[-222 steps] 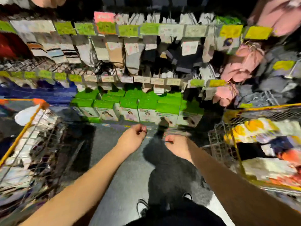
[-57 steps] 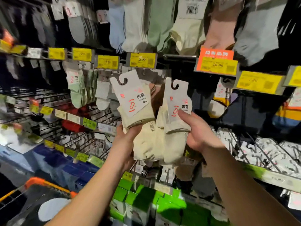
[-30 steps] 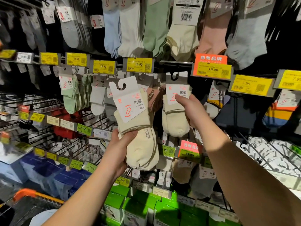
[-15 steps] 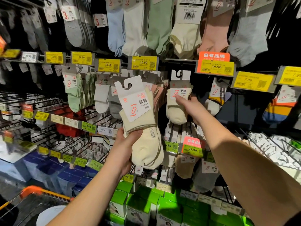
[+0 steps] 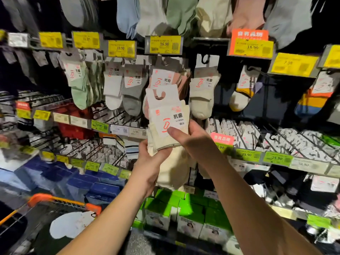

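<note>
A pack of cream socks point(image 5: 171, 162) with a white hanger card point(image 5: 165, 111) is held up in front of the sock rack. My left hand point(image 5: 149, 166) grips the socks from below and the left. My right hand point(image 5: 191, 142) holds the pack from the right, its thumb pressed on the card's label. A second cream pack point(image 5: 202, 96) hangs on its hook just to the right, with no hand on it.
Rows of hanging socks and yellow price tags point(image 5: 163, 44) fill the rack. Pink socks point(image 5: 176, 80) hang behind the held pack. Green boxes point(image 5: 184, 205) and blue boxes point(image 5: 103, 188) line the lower shelves. A cart with an orange handle point(image 5: 62, 200) is at lower left.
My right hand has let go of the second cream pack, which now hangs on the hook, and has come down onto the pack in my left hand.
</note>
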A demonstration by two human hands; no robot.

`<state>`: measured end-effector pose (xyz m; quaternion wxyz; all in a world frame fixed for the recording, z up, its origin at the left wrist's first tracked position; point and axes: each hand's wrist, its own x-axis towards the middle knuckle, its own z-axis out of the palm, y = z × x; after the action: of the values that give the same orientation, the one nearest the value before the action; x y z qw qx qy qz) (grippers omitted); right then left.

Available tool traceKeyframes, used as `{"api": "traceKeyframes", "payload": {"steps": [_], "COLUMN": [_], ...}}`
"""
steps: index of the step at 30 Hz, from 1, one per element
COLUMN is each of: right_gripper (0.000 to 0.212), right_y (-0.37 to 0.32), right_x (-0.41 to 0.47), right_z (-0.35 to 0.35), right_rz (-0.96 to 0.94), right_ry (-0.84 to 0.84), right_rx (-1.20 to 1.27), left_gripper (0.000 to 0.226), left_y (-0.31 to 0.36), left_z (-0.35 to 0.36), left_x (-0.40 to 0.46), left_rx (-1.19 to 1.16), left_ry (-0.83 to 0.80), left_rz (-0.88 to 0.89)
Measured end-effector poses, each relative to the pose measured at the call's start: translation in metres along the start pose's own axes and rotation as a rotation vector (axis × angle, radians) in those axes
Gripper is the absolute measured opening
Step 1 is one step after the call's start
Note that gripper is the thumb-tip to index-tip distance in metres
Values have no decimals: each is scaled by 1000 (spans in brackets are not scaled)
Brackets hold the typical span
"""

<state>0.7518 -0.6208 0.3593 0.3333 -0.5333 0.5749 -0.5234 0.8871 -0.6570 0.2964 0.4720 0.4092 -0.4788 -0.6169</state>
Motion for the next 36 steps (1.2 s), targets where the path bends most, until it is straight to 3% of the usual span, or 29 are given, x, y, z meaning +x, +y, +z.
{"api": "traceKeyframes", "payload": {"steps": [6, 10, 13, 15, 19, 23, 26, 30, 36], "right_gripper": [18, 16, 17, 18, 29, 36, 36, 58, 30], "right_y": [5, 4, 2, 2, 8, 17, 11, -5, -11], "right_x": [1, 9, 17, 21, 33, 46, 57, 75, 98], "right_z": [-11, -22, -33, -40, -59, -82, -91, -99, -99], "right_rz": [26, 84, 146, 150, 108, -2, -77, -124, -94], "right_ry": [-92, -106, -113, -115, -69, -6, 51, 103, 218], "right_rx": [275, 499, 701, 746, 735, 479, 298, 98, 82], "left_gripper": [88, 64, 81, 78, 22, 40, 34, 32, 36], "left_y": [3, 13, 18, 21, 27, 44, 51, 58, 64], "left_z": [3, 11, 15, 19, 17, 11, 10, 16, 30], "left_x": [-4, -5, -5, -7, -7, -5, 0, 0, -1], "left_rx": [11, -29, -45, -79, -126, -185, -199, -229, -273], "left_ry": [1, 32, 81, 88, 141, 196, 191, 173, 141], "left_rz": [27, 73, 99, 119, 202, 244, 266, 270, 277]}}
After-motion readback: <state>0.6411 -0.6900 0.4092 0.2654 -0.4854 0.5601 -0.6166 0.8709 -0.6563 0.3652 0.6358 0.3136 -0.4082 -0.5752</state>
